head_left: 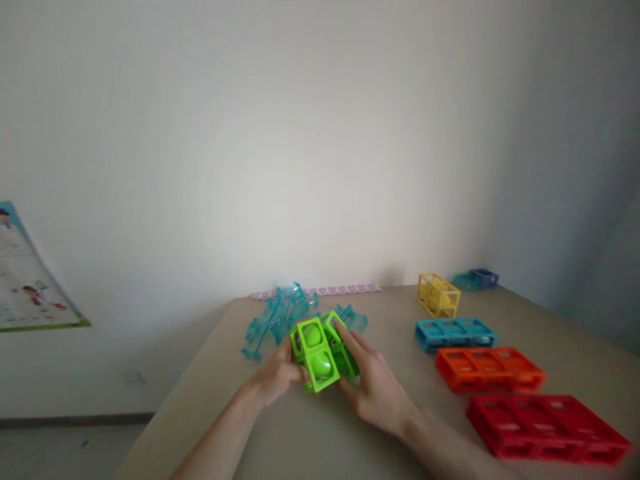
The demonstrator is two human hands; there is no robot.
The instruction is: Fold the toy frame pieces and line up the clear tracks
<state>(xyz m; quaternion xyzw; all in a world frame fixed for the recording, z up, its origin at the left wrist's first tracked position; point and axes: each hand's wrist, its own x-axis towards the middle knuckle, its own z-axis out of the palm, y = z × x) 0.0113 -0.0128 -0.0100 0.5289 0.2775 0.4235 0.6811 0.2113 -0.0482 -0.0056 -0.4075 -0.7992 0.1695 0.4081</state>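
Observation:
My left hand (pixel 274 377) is closed on a bright green plastic frame block (pixel 316 353) with square windows and rounded green shapes inside. A second green frame block (pixel 346 361) is gripped by my right hand (pixel 376 385), its fingers along the upper right side and the thumb below. Both blocks are held above the table, tilted and close against each other; whether they are joined I cannot tell. Just behind them lies a pile of translucent teal plastic pieces (pixel 280 315), partly hidden by the blocks and my hands.
On the right of the table (pixel 210 413) stand a red frame block (pixel 545 427), an orange one (pixel 490 369), a blue one (pixel 455 333) and a yellow one (pixel 439 295). A dark blue piece (pixel 485 277) sits at the far corner. A purple patterned strip (pixel 350 289) runs along the wall.

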